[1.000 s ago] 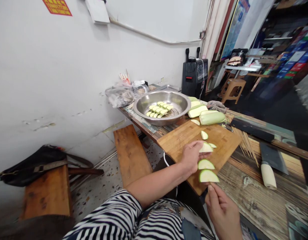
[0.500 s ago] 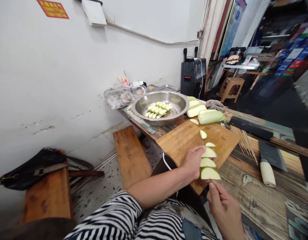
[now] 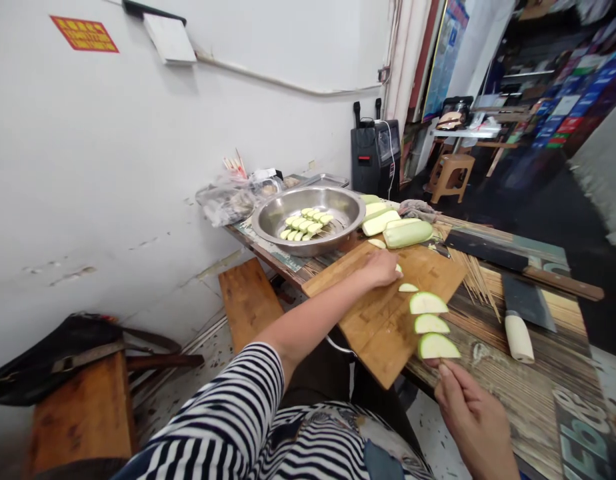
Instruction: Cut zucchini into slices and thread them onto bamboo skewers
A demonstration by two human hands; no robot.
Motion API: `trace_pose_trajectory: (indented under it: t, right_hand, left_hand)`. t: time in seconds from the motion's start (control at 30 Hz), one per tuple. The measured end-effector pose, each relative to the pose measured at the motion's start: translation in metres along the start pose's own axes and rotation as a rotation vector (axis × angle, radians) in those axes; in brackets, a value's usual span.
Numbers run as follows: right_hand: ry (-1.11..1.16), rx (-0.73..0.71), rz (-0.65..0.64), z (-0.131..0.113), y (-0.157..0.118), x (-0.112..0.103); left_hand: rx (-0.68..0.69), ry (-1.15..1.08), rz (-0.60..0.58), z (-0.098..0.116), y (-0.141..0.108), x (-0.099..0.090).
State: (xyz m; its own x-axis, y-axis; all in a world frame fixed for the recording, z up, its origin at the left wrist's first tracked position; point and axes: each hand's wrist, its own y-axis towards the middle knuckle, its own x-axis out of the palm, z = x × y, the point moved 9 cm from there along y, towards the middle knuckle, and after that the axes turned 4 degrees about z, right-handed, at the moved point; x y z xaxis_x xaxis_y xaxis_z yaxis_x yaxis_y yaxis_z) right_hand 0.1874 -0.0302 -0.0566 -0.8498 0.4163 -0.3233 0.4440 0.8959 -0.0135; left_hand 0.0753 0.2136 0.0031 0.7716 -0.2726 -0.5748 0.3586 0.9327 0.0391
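My right hand [image 3: 471, 407] is closed around the lower end of a skewer. Three half-round zucchini slices [image 3: 429, 304] are threaded on it in a row, green rind at their edges. My left hand [image 3: 382, 268] has its fingers curled at a loose zucchini slice [image 3: 399, 269], mostly hidden by the fingers, on the wooden cutting board [image 3: 383, 333]. Another slice [image 3: 409, 288] lies close by on the board, and one more [image 3: 377, 244] is at its far edge. A steel basin [image 3: 308, 249] beyond holds several finished skewers [image 3: 308, 225].
Behind the board lie several zucchini pieces [image 3: 408, 234]. Bare bamboo skewers [image 3: 475, 283], a long knife [image 3: 488, 248] and a cleaver [image 3: 531, 303] rest to the right. A black speaker [image 3: 375, 160] stands by the wall; wooden benches [image 3: 251, 300] are at left.
My left hand has left the threaded slices and reached forward to a loose slice on the board. My right hand has shifted slightly right with the skewer. The view has turned a little.
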Motion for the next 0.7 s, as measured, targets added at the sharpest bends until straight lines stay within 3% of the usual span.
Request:
trace_pose_trajectory:
  t: [0.2,0.43,0.6,0.7]
  right_hand:
    - [0.036,-0.003,-0.005,-0.009,0.002,0.003]
    - [0.019,-0.028,-0.059,-0.013,0.002,0.010]
    - [0.005,-0.091,-0.115,-0.021,0.000,0.023]
    - [-0.002,-0.109,-0.115,-0.024,-0.001,0.027]
  left_hand:
    - [-0.057,-0.093,-0.024,-0.011,-0.002,0.004]
    - [-0.155,-0.433,-0.103,-0.015,-0.026,0.002]
    - [-0.476,-0.984,-0.078,-0.031,-0.046,0.004]
    - [-0.562,-1.126,-0.024,-0.037,-0.052,0.005]
